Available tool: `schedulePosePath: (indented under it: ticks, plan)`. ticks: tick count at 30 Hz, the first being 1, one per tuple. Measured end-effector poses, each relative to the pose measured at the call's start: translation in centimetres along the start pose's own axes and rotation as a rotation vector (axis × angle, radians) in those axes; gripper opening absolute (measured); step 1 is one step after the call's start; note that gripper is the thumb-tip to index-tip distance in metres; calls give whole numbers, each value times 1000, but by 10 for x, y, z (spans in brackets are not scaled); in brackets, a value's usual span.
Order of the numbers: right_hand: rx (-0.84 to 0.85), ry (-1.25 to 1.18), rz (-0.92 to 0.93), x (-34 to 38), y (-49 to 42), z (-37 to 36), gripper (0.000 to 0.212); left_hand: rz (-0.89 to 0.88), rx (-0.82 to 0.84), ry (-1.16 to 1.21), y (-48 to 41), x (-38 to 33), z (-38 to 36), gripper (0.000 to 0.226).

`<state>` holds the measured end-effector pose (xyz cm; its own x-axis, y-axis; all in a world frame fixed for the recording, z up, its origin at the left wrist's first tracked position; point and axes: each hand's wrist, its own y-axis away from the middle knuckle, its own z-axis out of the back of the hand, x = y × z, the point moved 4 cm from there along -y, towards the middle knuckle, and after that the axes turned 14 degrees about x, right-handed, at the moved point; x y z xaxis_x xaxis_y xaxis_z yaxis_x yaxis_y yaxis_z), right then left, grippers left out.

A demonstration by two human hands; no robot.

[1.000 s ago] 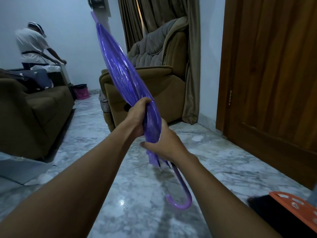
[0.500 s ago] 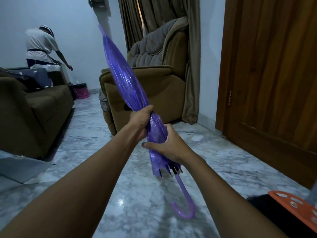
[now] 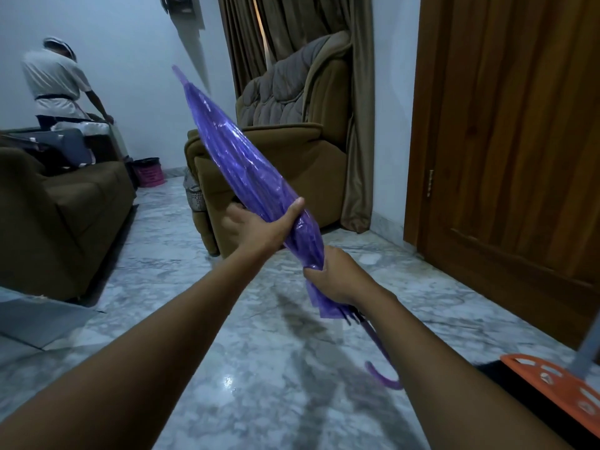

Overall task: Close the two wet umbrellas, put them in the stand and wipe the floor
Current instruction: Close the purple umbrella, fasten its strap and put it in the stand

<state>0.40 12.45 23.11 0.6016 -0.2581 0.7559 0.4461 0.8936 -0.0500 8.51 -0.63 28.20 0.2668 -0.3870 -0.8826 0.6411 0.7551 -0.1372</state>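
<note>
Folded purple umbrella (image 3: pixel 240 157), held aslant above the marble floor (image 3: pixel 246 362), tip up and to the left, hooked handle (image 3: pixel 384 378) low and to the right. The right hand (image 3: pixel 337 277) grips the gathered lower canopy; the left hand (image 3: pixel 256 230), just above it, lays its thumb along the canopy, though whether its blurred fingers close round cannot be told. Behind stand a brown armchair (image 3: pixel 292 157) and, at right, a wooden door (image 3: pixel 519 141).

Umbrella (image 3: pixel 233 157) before armchair (image 3: pixel 308 157); door (image 3: pixel 506 125) right

Dim bluish indoor light; glare spot on floor (image 3: pixel 227 381); wide-angle bending at edges.
</note>
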Motion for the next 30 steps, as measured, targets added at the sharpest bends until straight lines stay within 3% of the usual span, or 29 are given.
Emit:
schedulePosePath:
  ticks: [2, 3, 4, 6, 8, 9, 11, 13, 19, 21, 26, 28, 30]
  plan:
    - [-2, 75, -14, -2, 2, 8, 8, -455, -309, -452, 15, -18, 19, 114]
    - [3, 111, -15, -1, 3, 12, 8, -705, -315, -609, 22, -28, 24, 106]
    - [12, 139, -14, 1, 4, 16, 9, -879, -203, -765, 26, -35, 24, 102]
    - [27, 180, -9, 4, 3, 24, 13, -910, 107, -1189, 18, -36, 18, 110]
    - [40, 224, -7, 10, 3, 32, 18, -789, 210, -1580, 7, -41, 13, 118]
    - [43, 255, -11, 12, 2, 37, 19, -771, 214, -1653, 3, -48, 11, 108]
    - [40, 374, -17, 17, 2, 49, 17, -849, 183, -1622, 0, -71, 4, 58]
    - [16, 510, -21, 24, 3, 66, 18, -816, 239, -1530, -5, -88, -1, 31]
    - [-53, 831, 20, 73, 3, 141, 22, -708, 329, -1323, -18, -127, 5, 35]
    - [-150, 929, 49, 103, -2, 168, 29, -632, 373, -1244, -26, -152, 16, 35]
    - [-440, 1077, 52, 193, 0, 239, 97, -483, 475, -944, -45, -237, 67, 23]
    - [-610, 1021, 101, 233, 12, 268, 96, -452, 490, -821, -53, -274, 95, 19]
    - [-819, 890, 173, 271, 27, 293, 74, -439, 491, -701, -57, -314, 123, 14]
